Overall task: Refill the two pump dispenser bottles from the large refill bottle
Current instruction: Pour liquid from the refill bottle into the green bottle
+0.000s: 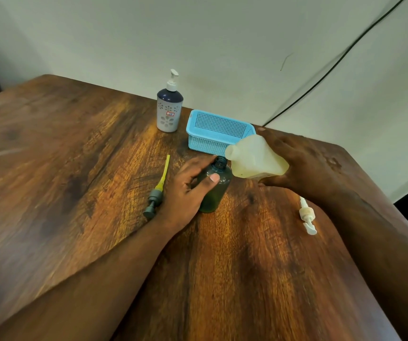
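Note:
A dark green bottle (216, 190) stands upright on the wooden table (74, 168) with its neck uncapped. My left hand (185, 190) grips its body from the left. My right hand (304, 163) holds the large pale refill bottle (254, 157) tilted, its open mouth just above and to the right of the green bottle's neck. A grey pump head with a yellow tube (157, 190) lies on the table left of my left hand. A white pump head (307, 215) lies to the right. A white and navy flowered dispenser bottle (169, 107) stands at the back with its pump on.
A light blue plastic basket (219, 131) sits right behind the two bottles near the wall. A black cable (333, 67) hangs down the wall at the right. The table's right edge runs close to my right forearm.

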